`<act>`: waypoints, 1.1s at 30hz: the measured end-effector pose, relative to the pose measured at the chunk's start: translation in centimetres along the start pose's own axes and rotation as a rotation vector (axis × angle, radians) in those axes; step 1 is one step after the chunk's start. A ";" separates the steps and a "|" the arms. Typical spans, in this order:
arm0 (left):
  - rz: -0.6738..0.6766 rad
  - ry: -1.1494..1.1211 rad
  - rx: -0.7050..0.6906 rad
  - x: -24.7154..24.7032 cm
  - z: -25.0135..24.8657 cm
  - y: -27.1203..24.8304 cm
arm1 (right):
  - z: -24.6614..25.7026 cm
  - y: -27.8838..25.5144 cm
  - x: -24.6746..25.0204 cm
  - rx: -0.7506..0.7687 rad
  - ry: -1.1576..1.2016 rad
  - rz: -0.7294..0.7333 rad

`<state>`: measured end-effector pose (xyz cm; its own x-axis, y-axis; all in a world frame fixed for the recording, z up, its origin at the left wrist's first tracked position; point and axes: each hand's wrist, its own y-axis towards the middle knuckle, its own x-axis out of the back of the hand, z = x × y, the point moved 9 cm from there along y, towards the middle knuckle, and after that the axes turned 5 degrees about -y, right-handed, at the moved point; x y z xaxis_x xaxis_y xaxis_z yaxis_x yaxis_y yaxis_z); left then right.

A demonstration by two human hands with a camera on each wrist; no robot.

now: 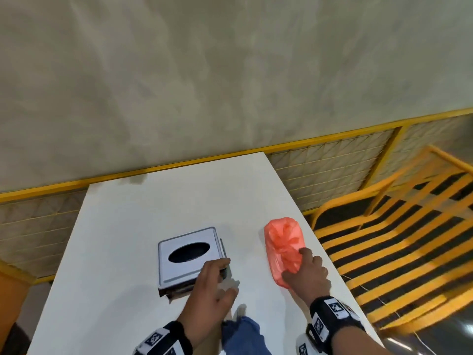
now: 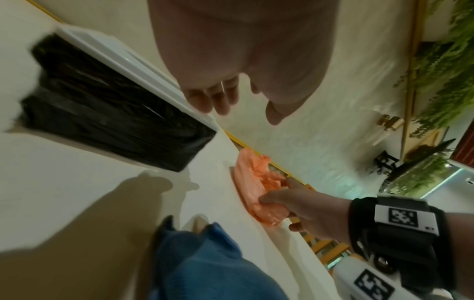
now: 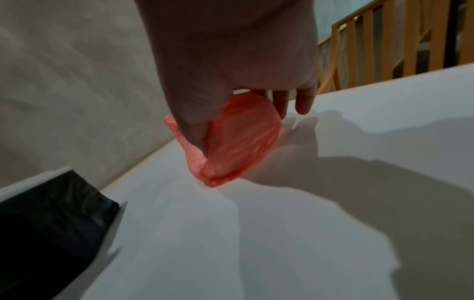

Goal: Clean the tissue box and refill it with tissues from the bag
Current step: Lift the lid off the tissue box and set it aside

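Two hands work over a white table (image 1: 128, 252). The right hand (image 1: 305, 271) grips the near end of an orange plastic bag (image 1: 284, 242), thumb and fingers pinching the crumpled film; the right wrist view shows the thumb pressed into the bag with the outer fingers (image 3: 302, 101) hanging loose beside it. The bag lies on the table and stretches away from that hand, toward the far edge.

The left hand (image 1: 210, 290) is at the near right corner of the tissue box (image 1: 189, 254), its fingers relaxed and slightly spread; whether they touch the box cannot be told. In the left wrist view the fingertips (image 2: 218, 99) hover by the box's pale top edge, holding nothing. The box sits just beyond and to the outer side of the left hand: a silver-white square lid with a dark oval opening over black sides.

Between the two wrists, near the table's front edge, lies a blue cloth (image 1: 243, 334). Beyond the right hand, off the table, stands a yellow slatted chair (image 1: 384, 239).
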<state>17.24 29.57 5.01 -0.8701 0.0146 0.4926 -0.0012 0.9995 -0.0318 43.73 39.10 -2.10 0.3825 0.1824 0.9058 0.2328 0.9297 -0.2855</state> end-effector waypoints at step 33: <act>0.095 -0.314 0.303 -3.1 0.9 2.7 | -4.2 -4.0 1.8 -0.027 0.081 -0.040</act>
<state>19.49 32.17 2.58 -0.9808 0.0497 0.1888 -0.0180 0.9399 -0.3409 47.26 34.36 -0.59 0.4432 0.1183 0.8886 0.2729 0.9264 -0.2594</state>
